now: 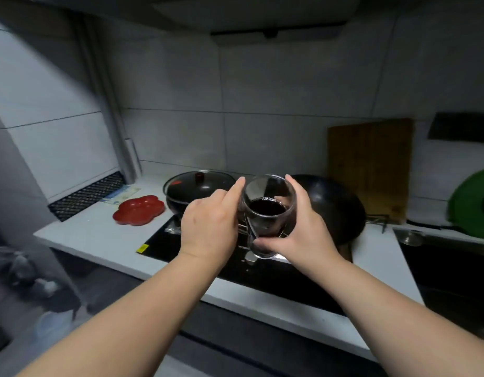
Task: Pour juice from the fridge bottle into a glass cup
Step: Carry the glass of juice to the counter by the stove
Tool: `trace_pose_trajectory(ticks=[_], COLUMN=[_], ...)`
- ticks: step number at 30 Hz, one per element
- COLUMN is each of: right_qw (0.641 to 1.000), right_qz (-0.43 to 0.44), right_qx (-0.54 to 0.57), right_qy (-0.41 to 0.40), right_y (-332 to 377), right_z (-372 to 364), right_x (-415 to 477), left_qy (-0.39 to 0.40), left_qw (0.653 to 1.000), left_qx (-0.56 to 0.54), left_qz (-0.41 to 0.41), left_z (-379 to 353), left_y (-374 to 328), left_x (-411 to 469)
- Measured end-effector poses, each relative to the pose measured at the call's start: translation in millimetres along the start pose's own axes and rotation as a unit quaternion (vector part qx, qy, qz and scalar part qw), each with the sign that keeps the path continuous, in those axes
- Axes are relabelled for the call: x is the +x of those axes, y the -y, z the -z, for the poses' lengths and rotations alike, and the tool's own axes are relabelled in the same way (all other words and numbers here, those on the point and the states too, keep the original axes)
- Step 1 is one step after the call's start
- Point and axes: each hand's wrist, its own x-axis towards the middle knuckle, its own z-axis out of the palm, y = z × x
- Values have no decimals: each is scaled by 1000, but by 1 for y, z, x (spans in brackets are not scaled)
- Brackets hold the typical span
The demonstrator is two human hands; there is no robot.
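Observation:
A clear glass cup [268, 210] holding dark red juice is held up above the black stove [197, 257], in the middle of the head view. My right hand [300, 229] grips it from the right, thumb curled under its base and fingers up its far side. My left hand [211, 221] is against the cup's left side, index finger stretched up along the rim, the other fingers hidden behind it. No juice bottle is in view.
A lidded black pot [200, 186] and a dark wok [336, 205] sit on the stove behind the cup. A red flower-shaped dish [139, 209] lies on the white counter at left. A wooden cutting board [370, 164] leans on the wall; a sink [447, 270] is at right.

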Motion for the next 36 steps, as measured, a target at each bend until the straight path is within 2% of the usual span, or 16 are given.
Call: trace_pose_trajectory(ticks=[10, 15, 23, 30, 36], right_qw=[995, 991, 982, 977, 980], right_qz=[11, 21, 49, 61, 35], right_qx=[47, 51, 82, 106, 74], right_qy=[87, 123, 160, 173, 180], right_y=[77, 88, 91, 100, 98], right_z=[-172, -235, -340, -413, -464], right_x=[36, 60, 132, 196, 231], left_qy=[60, 117, 139, 128, 155], left_qw=[986, 976, 958, 958, 960], left_qx=[134, 120, 126, 138, 130], left_qz=[76, 136, 217, 219, 192], left_z=[16, 1, -45, -81, -121], left_y=[175, 232, 330, 416, 477], left_x=[-46, -56, -38, -14, -4])
